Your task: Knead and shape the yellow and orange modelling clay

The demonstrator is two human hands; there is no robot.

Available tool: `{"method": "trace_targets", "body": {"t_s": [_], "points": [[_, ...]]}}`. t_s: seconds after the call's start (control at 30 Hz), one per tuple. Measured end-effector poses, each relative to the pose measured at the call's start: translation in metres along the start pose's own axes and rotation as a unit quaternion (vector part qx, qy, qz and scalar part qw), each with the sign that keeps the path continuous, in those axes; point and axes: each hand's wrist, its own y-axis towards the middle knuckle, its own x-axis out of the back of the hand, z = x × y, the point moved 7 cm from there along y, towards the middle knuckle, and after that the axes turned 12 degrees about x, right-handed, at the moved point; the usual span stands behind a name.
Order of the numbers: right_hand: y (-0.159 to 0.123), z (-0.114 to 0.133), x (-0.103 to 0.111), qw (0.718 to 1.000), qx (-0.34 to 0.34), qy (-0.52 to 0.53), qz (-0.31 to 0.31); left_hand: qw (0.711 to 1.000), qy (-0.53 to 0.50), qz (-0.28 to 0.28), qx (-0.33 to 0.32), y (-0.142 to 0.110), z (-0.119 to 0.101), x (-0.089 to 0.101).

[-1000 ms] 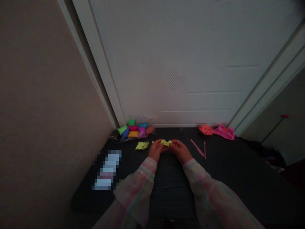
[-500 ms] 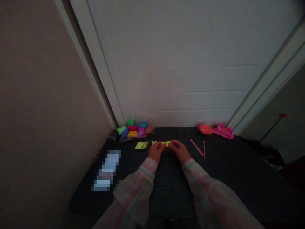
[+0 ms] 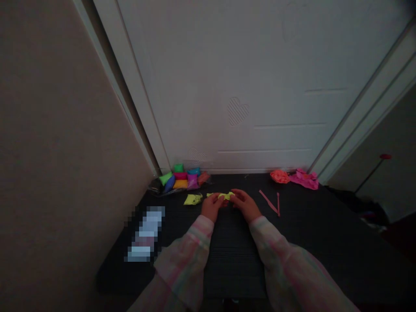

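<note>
Hands (image 3: 211, 208) (image 3: 246, 207) on clay (image 3: 225, 196), inside tabletop edges (image 3: 227, 176)

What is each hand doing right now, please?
Left hand: fingers closed on the yellow piece.
Right hand: fingers closed on the same piece's other end.

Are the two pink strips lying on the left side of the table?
No, the pink strips lie to the right of both hands, on the dark table.

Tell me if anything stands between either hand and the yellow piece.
Nothing visible does: the left hand and right hand both hold the yellow piece. The yellow packet lies to the left, the pink strips to the right.
</note>
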Motion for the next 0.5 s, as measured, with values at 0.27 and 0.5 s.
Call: {"method": "trace_targets", "body": {"t_s": [0.27, 0.5], "points": [[0.002, 0.004, 0.011, 0.998, 0.026, -0.007, -0.05, 1.0, -0.005, -0.015, 0.021, 0.001, 0.003, 0.002], [0.004, 0.001, 0.024, 0.991, 0.017, 0.037, -0.124, 0.992, -0.114, -0.043, 0.033, 0.004, 0.004, 0.013]]}}
